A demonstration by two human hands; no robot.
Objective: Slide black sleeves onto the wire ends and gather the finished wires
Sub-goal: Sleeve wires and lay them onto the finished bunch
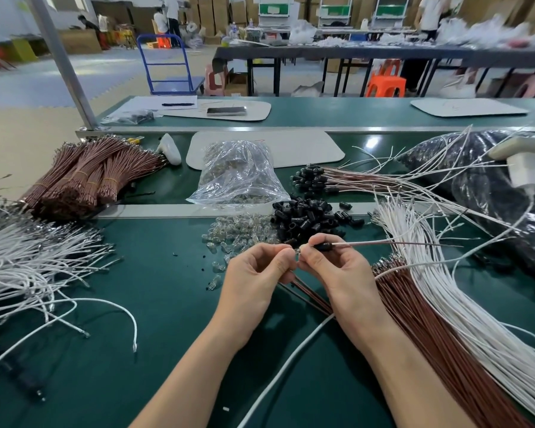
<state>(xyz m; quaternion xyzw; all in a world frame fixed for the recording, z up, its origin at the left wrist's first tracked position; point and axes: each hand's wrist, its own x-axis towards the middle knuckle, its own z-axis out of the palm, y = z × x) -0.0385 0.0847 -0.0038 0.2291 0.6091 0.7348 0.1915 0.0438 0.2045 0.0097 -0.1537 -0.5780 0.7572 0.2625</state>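
Both left hand [260, 273] and right hand [331, 270] pinch-tight on one wire [383, 242]; green warehouse bench [167, 304].

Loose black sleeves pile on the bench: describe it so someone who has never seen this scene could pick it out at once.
On the green bench, look near the middle, right of the scattered clear glass bulbs and just nearer than the clear plastic bag. The pile of loose black sleeves lies there. Unlike the sleeved wires farther back, these sleeves carry no wires.

No text or label can be read.
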